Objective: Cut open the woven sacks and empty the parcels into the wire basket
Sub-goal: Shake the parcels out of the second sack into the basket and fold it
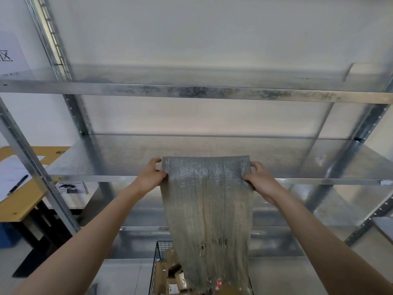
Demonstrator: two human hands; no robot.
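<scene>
A: Where's the sack point(209, 211) and why is it up there?

B: It hangs flat from both hands, closed end up, open mouth down over the basket point(157, 259). Held high like that, I'd judge, so gravity shakes the parcels point(170, 271) out; they lie heaped in the basket right below the mouth.

A: And the grips?

B: Left hand point(150, 174) pinches the top left corner, thumb on the near face, fingers curled behind the cloth. Right hand point(258, 179) does the same at the top right corner. Between the two pinches the top edge is pulled taut, which keeps the sack spread so nothing snags inside.

A: Is it empty?

B: Looks limp and flat below the fingers, so probably nearly so, but I can't see inside. The mouth is cut off at the frame's bottom, as is most of the basket.

A: What's behind?

B: Beyond the fingertips, a bare metal shelf point(212, 158) at the same height. Far left of the left hand, a yellow table point(23, 199) with a pen point(18, 185). No cutting tool shows anywhere.
</scene>
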